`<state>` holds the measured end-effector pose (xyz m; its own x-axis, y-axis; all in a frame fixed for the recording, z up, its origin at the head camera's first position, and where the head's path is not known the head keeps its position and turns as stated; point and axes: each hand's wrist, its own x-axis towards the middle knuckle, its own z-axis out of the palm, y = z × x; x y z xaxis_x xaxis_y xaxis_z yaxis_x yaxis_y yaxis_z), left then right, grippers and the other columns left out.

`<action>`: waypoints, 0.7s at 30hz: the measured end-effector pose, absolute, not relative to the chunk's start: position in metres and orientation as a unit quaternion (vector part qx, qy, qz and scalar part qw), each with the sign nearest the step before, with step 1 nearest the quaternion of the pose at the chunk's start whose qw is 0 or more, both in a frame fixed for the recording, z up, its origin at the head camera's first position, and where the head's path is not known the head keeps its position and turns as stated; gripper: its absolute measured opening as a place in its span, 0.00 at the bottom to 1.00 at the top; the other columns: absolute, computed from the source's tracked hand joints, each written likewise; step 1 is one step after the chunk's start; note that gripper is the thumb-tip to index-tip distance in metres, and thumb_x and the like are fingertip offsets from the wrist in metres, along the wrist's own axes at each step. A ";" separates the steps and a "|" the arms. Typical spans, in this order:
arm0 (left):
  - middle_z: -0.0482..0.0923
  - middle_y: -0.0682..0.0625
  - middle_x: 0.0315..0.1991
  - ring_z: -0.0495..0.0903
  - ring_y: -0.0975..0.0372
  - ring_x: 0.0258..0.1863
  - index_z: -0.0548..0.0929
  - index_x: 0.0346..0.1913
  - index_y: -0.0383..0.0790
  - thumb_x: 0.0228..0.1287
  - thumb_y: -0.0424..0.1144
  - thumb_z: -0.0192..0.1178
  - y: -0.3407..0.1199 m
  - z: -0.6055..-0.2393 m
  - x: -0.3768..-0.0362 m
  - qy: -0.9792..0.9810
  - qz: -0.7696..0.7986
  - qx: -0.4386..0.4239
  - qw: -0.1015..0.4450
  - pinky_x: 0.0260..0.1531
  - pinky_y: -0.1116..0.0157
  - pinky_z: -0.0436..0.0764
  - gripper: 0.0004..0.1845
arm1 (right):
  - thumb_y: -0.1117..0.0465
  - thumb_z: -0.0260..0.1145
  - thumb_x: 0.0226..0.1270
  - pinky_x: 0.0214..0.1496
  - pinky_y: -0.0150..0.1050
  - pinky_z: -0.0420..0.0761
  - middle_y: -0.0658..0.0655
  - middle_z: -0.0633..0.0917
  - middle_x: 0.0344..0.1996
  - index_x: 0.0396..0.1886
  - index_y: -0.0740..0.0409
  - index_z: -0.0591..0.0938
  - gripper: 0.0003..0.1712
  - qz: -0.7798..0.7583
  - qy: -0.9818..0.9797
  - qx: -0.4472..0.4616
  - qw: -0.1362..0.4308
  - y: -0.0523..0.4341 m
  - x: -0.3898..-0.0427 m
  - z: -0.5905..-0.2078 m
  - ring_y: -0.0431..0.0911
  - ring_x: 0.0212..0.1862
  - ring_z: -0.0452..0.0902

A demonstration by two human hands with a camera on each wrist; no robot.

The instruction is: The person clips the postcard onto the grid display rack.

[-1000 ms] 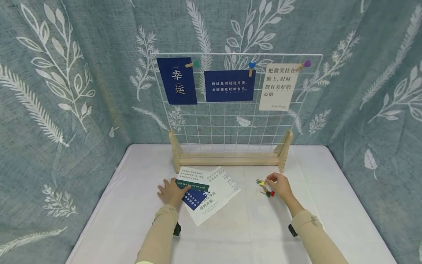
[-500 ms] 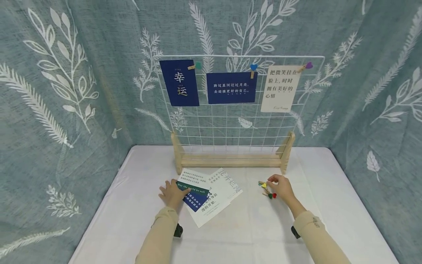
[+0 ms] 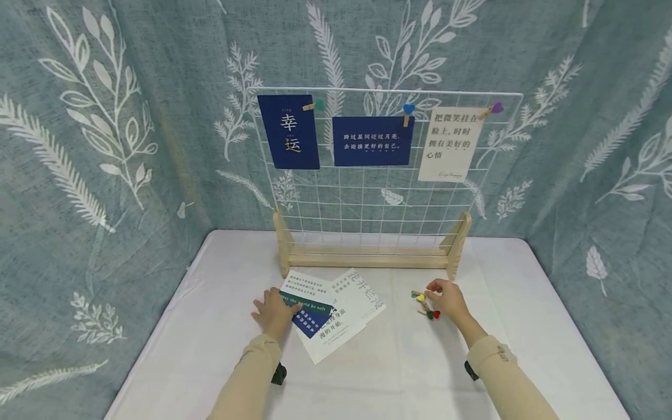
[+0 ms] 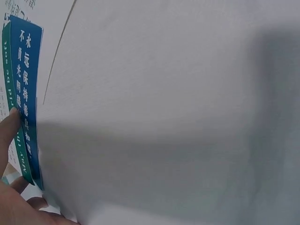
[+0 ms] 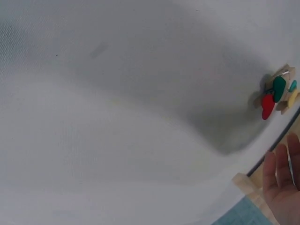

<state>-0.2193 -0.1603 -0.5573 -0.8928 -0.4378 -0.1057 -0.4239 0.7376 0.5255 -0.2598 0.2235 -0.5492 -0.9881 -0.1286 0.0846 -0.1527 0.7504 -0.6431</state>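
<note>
A fanned pile of printed cards (image 3: 341, 306) lies on the white table (image 3: 399, 367) in front of the rack. My left hand (image 3: 273, 310) rests flat on the pile's left end, thumb on a green card (image 3: 310, 304) above a dark blue card (image 3: 311, 321). In the left wrist view a fingertip (image 4: 10, 129) touches the green card's edge (image 4: 21, 159) beside the blue card (image 4: 26, 89). My right hand (image 3: 445, 297) sits by a small heap of heart-topped wooden clips (image 3: 424, 304). The right wrist view shows the clips (image 5: 276, 96) lying apart from my fingers (image 5: 281, 180).
A white wire grid (image 3: 378, 192) stands in a wooden base (image 3: 367, 258) at the table's back. Three cards hang clipped along its top: dark blue (image 3: 289, 140), dark blue (image 3: 373, 141), cream (image 3: 446, 144). Leaf-patterned cloth (image 3: 105, 146) closes in all sides.
Both hands stay where they were, left on the cards and right beside the clips. Only the head view has shifted slightly.
</note>
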 end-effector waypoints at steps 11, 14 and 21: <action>0.68 0.28 0.55 0.64 0.36 0.59 0.64 0.57 0.22 0.44 0.42 0.74 -0.158 -0.552 -0.213 -0.930 -0.286 0.232 0.007 0.60 0.36 0.62 0.42 | 0.69 0.64 0.60 0.50 0.55 0.78 0.68 0.84 0.35 0.35 0.71 0.81 0.07 0.341 -0.937 0.071 0.019 0.226 -0.256 -0.555 0.62 0.43 0.79; 0.69 0.28 0.51 0.67 0.37 0.55 0.64 0.53 0.21 0.42 0.39 0.74 -0.160 -0.548 -0.211 -0.928 -0.289 0.236 0.017 0.56 0.40 0.67 0.40 | 0.69 0.64 0.59 0.49 0.55 0.78 0.68 0.84 0.35 0.35 0.71 0.80 0.07 0.346 -0.934 0.081 0.023 0.224 -0.258 -0.556 0.62 0.43 0.79; 0.65 0.26 0.47 0.67 0.39 0.47 0.62 0.51 0.16 0.42 0.38 0.75 -0.164 -0.544 -0.205 -0.934 -0.274 0.228 0.025 0.49 0.47 0.71 0.41 | 0.68 0.65 0.59 0.47 0.53 0.78 0.66 0.84 0.34 0.35 0.70 0.80 0.08 0.347 -0.935 0.076 0.024 0.217 -0.260 -0.561 0.59 0.41 0.78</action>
<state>-0.2049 -0.1639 -0.5438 -0.8943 -0.4406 -0.0782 -0.4128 0.7449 0.5241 -0.2595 0.2174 -0.5612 -0.9874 -0.1247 0.0979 -0.1584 0.7484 -0.6441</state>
